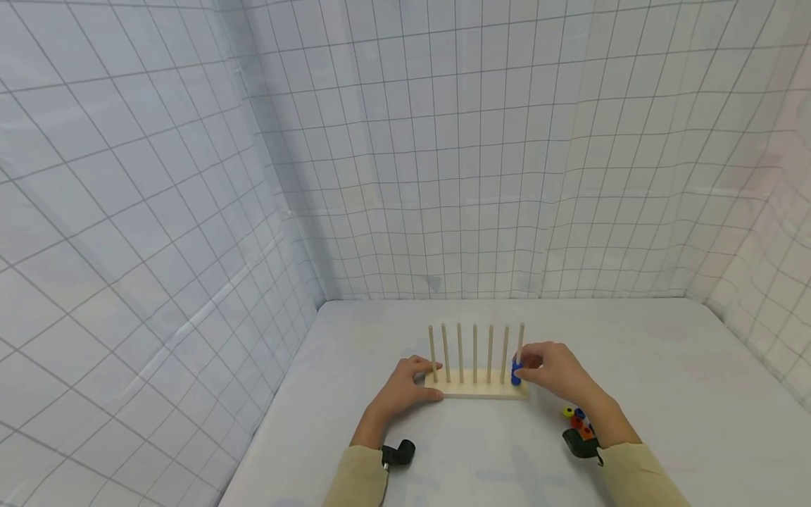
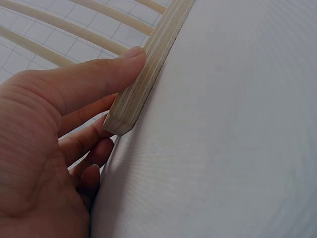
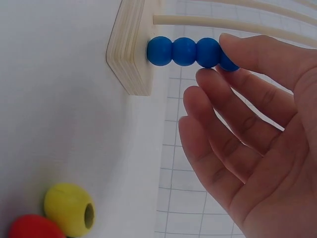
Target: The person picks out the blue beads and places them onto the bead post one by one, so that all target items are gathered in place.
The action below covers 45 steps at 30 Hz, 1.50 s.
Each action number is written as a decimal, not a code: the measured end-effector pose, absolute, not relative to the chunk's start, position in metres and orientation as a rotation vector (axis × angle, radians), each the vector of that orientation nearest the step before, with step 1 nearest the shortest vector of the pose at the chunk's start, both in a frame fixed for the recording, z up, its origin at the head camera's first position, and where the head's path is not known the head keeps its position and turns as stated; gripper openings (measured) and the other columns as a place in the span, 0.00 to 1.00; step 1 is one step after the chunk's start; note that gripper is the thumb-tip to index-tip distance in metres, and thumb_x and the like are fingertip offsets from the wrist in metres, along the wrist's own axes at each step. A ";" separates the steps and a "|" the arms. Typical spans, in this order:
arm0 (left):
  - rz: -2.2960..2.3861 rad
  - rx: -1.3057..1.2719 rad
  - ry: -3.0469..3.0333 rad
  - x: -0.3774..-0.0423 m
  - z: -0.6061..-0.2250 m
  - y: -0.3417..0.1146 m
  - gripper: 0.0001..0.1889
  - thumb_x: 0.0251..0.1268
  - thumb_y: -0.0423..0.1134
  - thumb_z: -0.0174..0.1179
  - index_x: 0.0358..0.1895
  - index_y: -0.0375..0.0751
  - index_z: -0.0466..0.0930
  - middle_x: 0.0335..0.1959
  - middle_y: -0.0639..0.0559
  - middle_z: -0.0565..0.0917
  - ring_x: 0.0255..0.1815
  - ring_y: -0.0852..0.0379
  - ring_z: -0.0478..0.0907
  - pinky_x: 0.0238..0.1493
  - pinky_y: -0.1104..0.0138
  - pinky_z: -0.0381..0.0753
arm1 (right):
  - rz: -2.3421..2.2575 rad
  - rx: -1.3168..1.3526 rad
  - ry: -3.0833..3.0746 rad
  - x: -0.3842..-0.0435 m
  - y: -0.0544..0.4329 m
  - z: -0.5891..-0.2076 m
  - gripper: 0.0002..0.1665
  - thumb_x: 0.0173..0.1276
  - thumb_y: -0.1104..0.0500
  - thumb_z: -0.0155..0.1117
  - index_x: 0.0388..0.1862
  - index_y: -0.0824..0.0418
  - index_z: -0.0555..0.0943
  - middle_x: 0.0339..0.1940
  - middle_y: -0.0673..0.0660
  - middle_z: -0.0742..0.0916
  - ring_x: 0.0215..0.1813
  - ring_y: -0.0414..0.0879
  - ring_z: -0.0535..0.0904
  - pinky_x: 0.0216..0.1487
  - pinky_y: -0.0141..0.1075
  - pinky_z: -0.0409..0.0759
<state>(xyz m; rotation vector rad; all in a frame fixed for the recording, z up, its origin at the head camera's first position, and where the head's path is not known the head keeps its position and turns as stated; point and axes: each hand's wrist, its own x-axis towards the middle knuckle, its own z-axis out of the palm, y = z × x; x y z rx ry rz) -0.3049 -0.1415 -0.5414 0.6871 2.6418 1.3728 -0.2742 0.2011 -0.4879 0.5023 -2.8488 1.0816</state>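
Note:
A pale wooden board (image 1: 475, 389) stands on the table, with a row of several upright dowels (image 1: 475, 352). My left hand (image 1: 400, 389) holds its left end; in the left wrist view the thumb (image 2: 126, 67) presses on the layered front edge (image 2: 148, 69). Several round blue beads (image 3: 184, 51) are stacked on the rightmost dowel, the lowest against the board. At the top of that stack, my right hand (image 1: 560, 372) pinches a blue bead (image 3: 230, 62) between thumb and index finger. The other right fingers are loosely bent beside the stack.
Loose beads lie right of the board near my right wrist, among them a yellow bead (image 1: 568, 412), a red bead (image 1: 576, 422) and a blue bead (image 1: 579, 413). A white gridded sheet (image 1: 456, 176) hangs behind the white table (image 1: 355, 331) and along its sides.

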 end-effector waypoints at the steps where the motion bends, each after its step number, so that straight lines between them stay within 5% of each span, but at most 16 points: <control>1: 1.376 0.685 2.640 -0.305 -0.541 -0.142 0.30 0.49 0.47 0.80 0.60 0.48 0.85 0.50 0.57 0.79 0.59 0.50 0.68 0.63 0.49 0.65 | 1.088 0.505 -2.849 -0.274 0.201 -0.488 0.05 0.63 0.57 0.75 0.37 0.50 0.86 0.29 0.42 0.84 0.37 0.40 0.80 0.39 0.41 0.78; 27: 1.344 0.730 2.670 -0.307 -0.543 -0.142 0.30 0.51 0.48 0.79 0.60 0.48 0.84 0.51 0.54 0.79 0.57 0.49 0.68 0.61 0.49 0.66 | 1.087 0.529 -2.887 -0.272 0.203 -0.488 0.04 0.65 0.54 0.73 0.33 0.47 0.84 0.31 0.42 0.85 0.38 0.41 0.80 0.39 0.42 0.78; 35: 1.325 0.701 2.680 -0.302 -0.543 -0.142 0.31 0.50 0.48 0.79 0.60 0.48 0.84 0.52 0.54 0.79 0.58 0.49 0.69 0.63 0.49 0.66 | 1.074 0.565 -2.902 -0.270 0.205 -0.487 0.14 0.65 0.54 0.73 0.49 0.53 0.86 0.35 0.45 0.85 0.39 0.42 0.82 0.36 0.41 0.79; 45: 1.319 0.687 2.680 -0.306 -0.540 -0.141 0.30 0.51 0.49 0.78 0.61 0.50 0.84 0.52 0.55 0.79 0.59 0.51 0.68 0.63 0.50 0.66 | 0.895 0.525 -2.928 -0.261 0.214 -0.461 0.14 0.66 0.55 0.72 0.50 0.53 0.87 0.36 0.46 0.85 0.40 0.43 0.81 0.36 0.41 0.79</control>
